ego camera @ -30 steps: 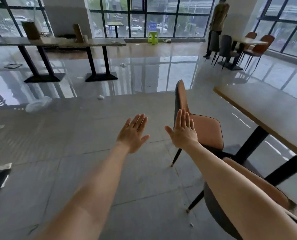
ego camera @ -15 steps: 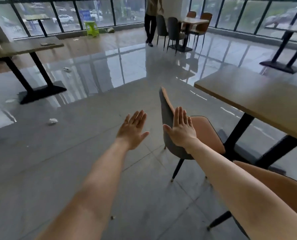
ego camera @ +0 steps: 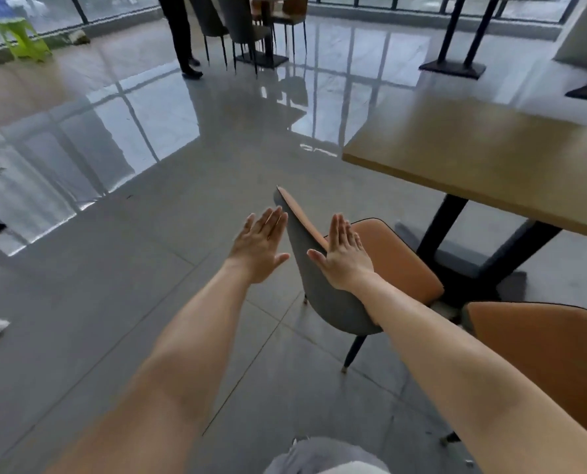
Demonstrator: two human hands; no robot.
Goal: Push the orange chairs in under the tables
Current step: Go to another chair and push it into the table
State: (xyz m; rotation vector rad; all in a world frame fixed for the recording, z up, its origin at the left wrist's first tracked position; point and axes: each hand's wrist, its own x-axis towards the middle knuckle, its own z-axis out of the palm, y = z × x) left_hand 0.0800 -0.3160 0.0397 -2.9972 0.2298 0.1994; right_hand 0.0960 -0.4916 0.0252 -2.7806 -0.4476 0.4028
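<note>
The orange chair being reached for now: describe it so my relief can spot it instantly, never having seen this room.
Start at the wooden table on the right with black legs. The chair stands at its near left corner, seat facing the table, grey shell back toward the camera. Unlike the second orange chair at the lower right, it is farther away and has the right hand in front of its backrest.

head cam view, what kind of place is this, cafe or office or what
Most likely a cafe or canteen dining hall. Several wooden-topped pedestal tables, like the near table, stand on a glossy tiled floor, with matching orange chairs around them and floor-to-ceiling windows behind.
</note>
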